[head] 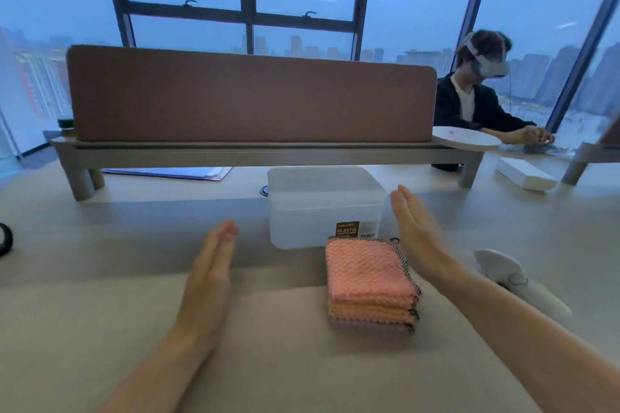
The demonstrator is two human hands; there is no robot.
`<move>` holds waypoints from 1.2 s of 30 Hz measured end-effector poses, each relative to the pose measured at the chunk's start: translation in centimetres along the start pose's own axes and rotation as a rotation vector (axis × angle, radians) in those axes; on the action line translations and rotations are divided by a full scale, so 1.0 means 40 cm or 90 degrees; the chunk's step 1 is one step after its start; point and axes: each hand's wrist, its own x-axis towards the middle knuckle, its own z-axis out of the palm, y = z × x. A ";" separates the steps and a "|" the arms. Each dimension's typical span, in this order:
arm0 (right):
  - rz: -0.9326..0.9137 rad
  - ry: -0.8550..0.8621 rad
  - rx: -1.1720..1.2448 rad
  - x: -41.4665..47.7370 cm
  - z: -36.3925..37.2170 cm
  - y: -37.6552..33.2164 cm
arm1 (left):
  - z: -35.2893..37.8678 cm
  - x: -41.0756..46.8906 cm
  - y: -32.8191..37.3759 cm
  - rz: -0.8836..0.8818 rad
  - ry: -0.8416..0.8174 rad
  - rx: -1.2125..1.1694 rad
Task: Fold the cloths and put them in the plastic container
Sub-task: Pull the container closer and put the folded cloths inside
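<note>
A stack of folded cloths (369,281) lies on the table, pink on top, orange and mauve layers beneath, with dark checked edging. Just behind it stands a translucent white plastic container (322,208) with a brown label on its front. My left hand (213,265) hovers flat, fingers straight, well to the left of the stack and holds nothing. My right hand (419,234) is held edge-on with straight fingers, close beside the stack's right side and the container's right front corner, holding nothing.
A white controller (516,278) lies right of my right forearm. A brown divider (248,94) on a raised shelf runs behind the container. A white box (523,174) and a round white plate (466,139) sit at the far right, where another person sits.
</note>
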 end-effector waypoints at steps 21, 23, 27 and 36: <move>0.123 -0.018 0.271 -0.149 0.333 -0.226 | -0.236 -0.051 0.055 0.058 0.102 0.138; 0.106 -0.002 0.305 -0.232 0.334 -0.226 | -0.279 -0.121 0.067 0.054 0.087 0.157; 0.079 -0.012 0.310 -0.332 0.326 -0.211 | -0.308 -0.206 0.089 0.064 0.113 0.228; 0.008 -0.003 0.322 -0.386 0.282 -0.206 | -0.292 -0.227 0.118 0.118 0.090 0.268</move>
